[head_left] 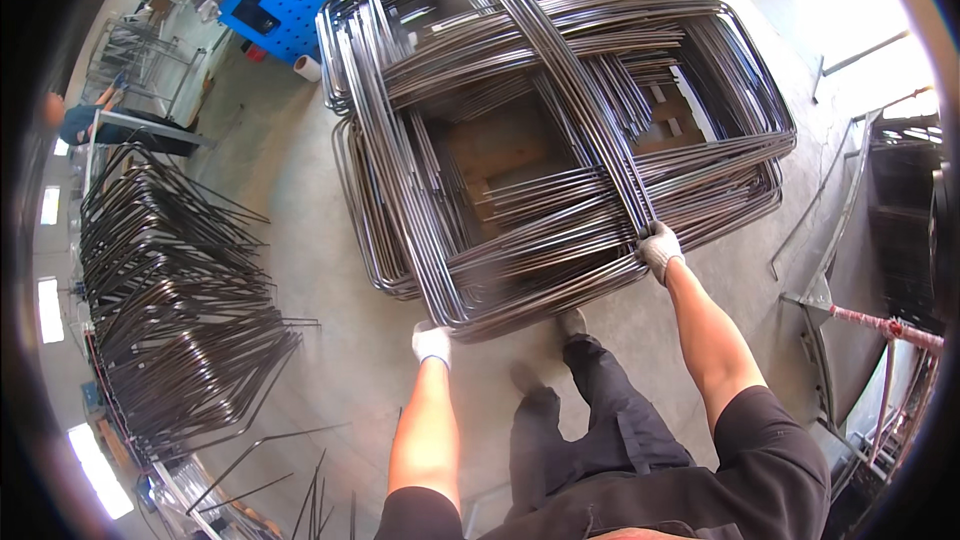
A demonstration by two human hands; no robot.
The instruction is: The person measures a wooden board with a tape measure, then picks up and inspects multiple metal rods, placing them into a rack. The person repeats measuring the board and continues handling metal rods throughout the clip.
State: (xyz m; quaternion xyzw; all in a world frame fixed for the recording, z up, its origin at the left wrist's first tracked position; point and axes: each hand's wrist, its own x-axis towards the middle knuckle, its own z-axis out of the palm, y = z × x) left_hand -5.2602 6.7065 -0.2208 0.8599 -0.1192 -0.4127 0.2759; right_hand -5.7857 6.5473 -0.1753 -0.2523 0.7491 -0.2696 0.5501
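Note:
A large pile of bent dark metal tube frames (560, 30), with rounded corners, lies stacked in crossing layers in front of me. My left hand (432, 342), in a white glove, is closed at the near left corner of a top frame (405, 205). My right hand (660, 248), in a greyish glove, grips the near end of a bundle of tubes (585, 100) that slants across the top of the pile. Both arms are stretched forward. The gloves hide how many tubes each hand holds.
Many bent tubes (180, 290) hang in a dense row along the left. A blue perforated cabinet (285, 0) and a white roll (307, 67) stand beyond, near another person (140, 130). Metal racks with a red-wrapped bar (880, 323) flank the right. My shoes are close to the pile's near edge.

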